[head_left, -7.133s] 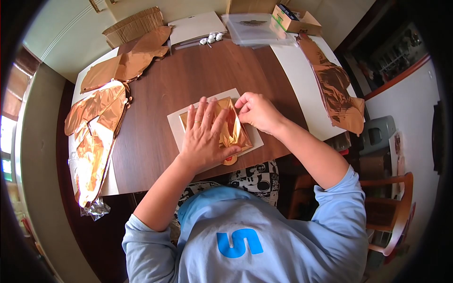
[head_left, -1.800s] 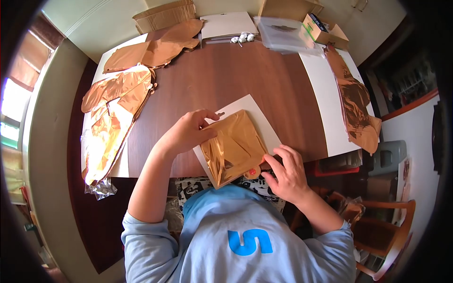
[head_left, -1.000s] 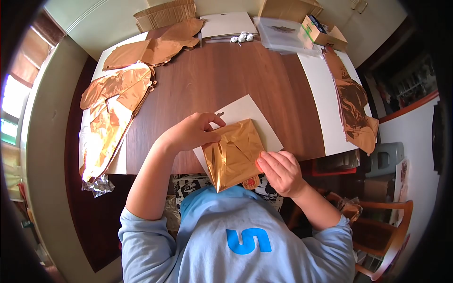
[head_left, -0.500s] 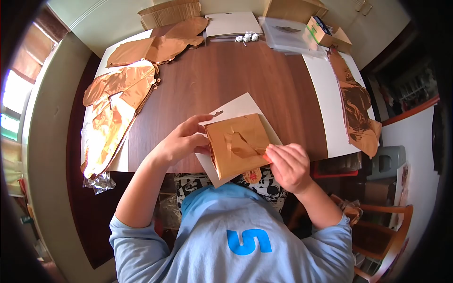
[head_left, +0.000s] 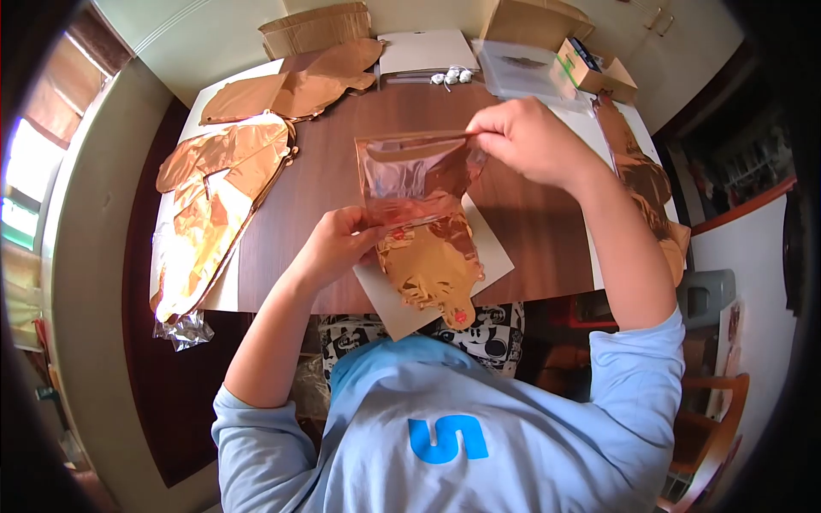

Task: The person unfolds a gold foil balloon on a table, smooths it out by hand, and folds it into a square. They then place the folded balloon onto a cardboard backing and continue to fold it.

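Note:
A copper-gold foil sheet (head_left: 432,256), partly unfolded, lies over a white card (head_left: 492,248) at the near edge of the brown table. My right hand (head_left: 522,141) pinches its far right corner and holds that flap raised. At the left edge of the foil, near the fold, my left hand (head_left: 342,244) grips it between thumb and fingers. The lower part of the foil is crinkled and ends in a rounded tab with a small red mark. Most of the card is hidden under the foil.
Flat foil pieces lie on the table's left (head_left: 227,171), far left (head_left: 291,90) and right (head_left: 641,175). White cards (head_left: 423,51), small white bundles (head_left: 453,77), clear plastic sleeves (head_left: 522,68) and an open carton (head_left: 607,77) stand along the back. A wooden chair (head_left: 718,427) is at right.
My right hand has moved up and away from me, lifting the foil's upper layer open. The folded square is now partly unfolded, with its shiny inner side showing. My left hand stays at its left edge.

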